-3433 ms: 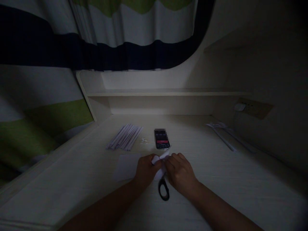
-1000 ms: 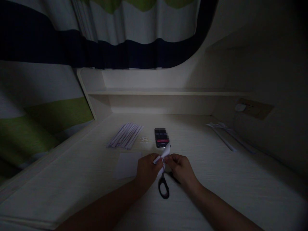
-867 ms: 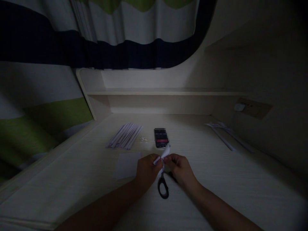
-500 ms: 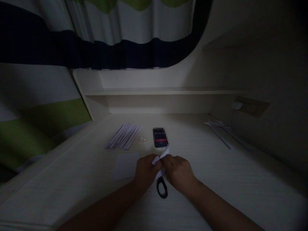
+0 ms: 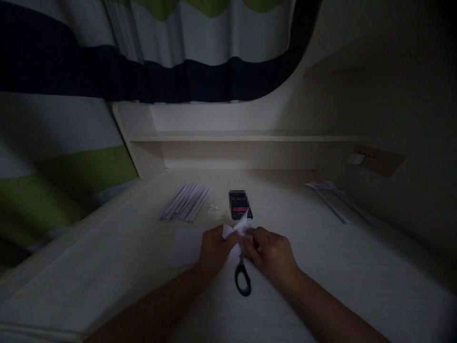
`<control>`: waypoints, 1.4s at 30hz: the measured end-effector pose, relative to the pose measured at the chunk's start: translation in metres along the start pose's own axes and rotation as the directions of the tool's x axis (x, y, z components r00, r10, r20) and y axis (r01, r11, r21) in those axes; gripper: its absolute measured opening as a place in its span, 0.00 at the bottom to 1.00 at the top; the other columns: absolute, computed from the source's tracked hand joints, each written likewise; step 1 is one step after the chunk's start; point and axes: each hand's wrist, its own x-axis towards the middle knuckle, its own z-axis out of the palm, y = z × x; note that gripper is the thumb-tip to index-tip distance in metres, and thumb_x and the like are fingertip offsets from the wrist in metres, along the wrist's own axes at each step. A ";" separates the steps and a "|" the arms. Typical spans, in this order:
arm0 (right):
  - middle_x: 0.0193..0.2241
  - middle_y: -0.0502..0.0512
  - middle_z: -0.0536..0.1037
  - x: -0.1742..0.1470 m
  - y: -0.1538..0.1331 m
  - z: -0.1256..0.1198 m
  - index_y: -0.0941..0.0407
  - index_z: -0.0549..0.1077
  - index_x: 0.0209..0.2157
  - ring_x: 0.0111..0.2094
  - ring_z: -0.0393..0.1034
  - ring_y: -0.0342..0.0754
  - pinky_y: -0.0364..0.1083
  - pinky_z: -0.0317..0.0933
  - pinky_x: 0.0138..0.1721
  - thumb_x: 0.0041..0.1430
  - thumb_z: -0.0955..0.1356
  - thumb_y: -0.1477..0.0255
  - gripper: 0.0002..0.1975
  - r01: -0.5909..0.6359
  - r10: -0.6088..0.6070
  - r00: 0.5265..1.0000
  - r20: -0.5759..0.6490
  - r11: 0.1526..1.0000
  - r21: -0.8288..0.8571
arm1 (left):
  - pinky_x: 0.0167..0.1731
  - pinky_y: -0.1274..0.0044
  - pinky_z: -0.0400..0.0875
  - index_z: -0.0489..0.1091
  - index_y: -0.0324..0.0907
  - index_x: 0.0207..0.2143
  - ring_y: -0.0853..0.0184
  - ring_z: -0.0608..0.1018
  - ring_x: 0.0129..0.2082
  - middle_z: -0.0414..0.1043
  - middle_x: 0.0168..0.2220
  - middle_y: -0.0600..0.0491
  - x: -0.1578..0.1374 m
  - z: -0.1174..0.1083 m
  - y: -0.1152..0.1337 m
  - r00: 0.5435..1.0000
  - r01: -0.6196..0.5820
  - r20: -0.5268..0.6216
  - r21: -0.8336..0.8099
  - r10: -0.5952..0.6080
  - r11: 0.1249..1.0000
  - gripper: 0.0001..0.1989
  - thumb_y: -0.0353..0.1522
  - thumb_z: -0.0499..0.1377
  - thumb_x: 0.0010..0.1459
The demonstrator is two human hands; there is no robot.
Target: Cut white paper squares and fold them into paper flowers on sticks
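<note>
Between my two hands is a folded piece of white paper [image 5: 241,224], one pointed end sticking up toward the phone. My left hand [image 5: 215,250] pinches its left side between thumb and fingers. On the right side, the thumb and fingertips of my right hand [image 5: 271,252] are closed on the paper. Just below the hands lies a pair of scissors [image 5: 243,281] with a black handle; its other end is hidden under the paper and hands. Flat white sheets [image 5: 183,245] lie left of my left hand, partly covered by it.
Beyond the hands lies a phone [image 5: 240,202]. To its left are small white pieces [image 5: 213,207] and a bundle of thin paper strips [image 5: 185,202]. More long strips [image 5: 330,205] lie at the right. A shelf [image 5: 243,138], a curtain [image 5: 200,43] and a plugged-in charger [image 5: 356,158] border the desk.
My right hand has shifted slightly right and its fingers have loosened from a tighter grip. More of the paper and the scissors shows. The view has moved a little.
</note>
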 end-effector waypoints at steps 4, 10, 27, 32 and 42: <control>0.23 0.52 0.69 0.004 0.011 -0.008 0.59 0.71 0.32 0.22 0.64 0.42 0.41 0.58 0.24 0.55 0.60 0.69 0.11 -0.120 0.133 0.991 -0.023 0.948 0.295 | 0.18 0.82 0.59 0.65 0.37 0.16 0.72 0.67 0.18 0.63 0.15 0.57 0.004 0.000 -0.005 0.998 0.061 0.004 -0.133 -0.061 0.989 0.13 0.38 0.56 0.43; 0.32 0.54 0.70 0.010 0.019 -0.002 0.55 0.71 0.27 0.35 0.66 0.46 0.45 0.61 0.35 0.51 0.64 0.70 0.05 -0.168 0.188 0.981 0.044 0.718 0.675 | 0.19 0.80 0.61 0.66 0.36 0.16 0.72 0.68 0.18 0.65 0.15 0.56 0.005 0.003 -0.005 0.987 0.158 0.073 -0.312 -0.142 0.937 0.12 0.37 0.58 0.41; 0.41 0.59 0.68 -0.002 0.012 0.017 0.55 0.72 0.31 0.40 0.65 0.52 0.54 0.61 0.38 0.53 0.62 0.71 0.07 -0.053 0.091 0.992 -0.082 0.921 0.386 | 0.16 0.83 0.56 0.61 0.38 0.15 0.75 0.63 0.16 0.59 0.15 0.59 -0.001 0.006 -0.001 0.992 0.107 0.098 -0.260 -0.084 0.960 0.11 0.34 0.55 0.43; 0.38 0.60 0.67 0.000 0.007 0.010 0.56 0.72 0.33 0.40 0.61 0.52 0.54 0.59 0.38 0.53 0.62 0.73 0.08 0.083 -0.058 0.987 -0.151 0.983 0.165 | 0.16 0.83 0.56 0.62 0.38 0.15 0.74 0.64 0.16 0.60 0.15 0.59 0.000 0.007 -0.003 0.992 0.112 0.080 -0.226 -0.096 0.968 0.09 0.34 0.55 0.43; 0.28 0.55 0.68 0.001 0.014 0.008 0.57 0.72 0.29 0.33 0.59 0.49 0.51 0.54 0.35 0.53 0.63 0.74 0.06 0.077 -0.060 0.974 -0.219 0.995 0.068 | 0.24 0.80 0.64 0.68 0.37 0.26 0.70 0.72 0.24 0.70 0.23 0.54 0.006 -0.003 0.003 0.976 0.002 0.204 -0.342 0.072 0.940 0.13 0.38 0.53 0.48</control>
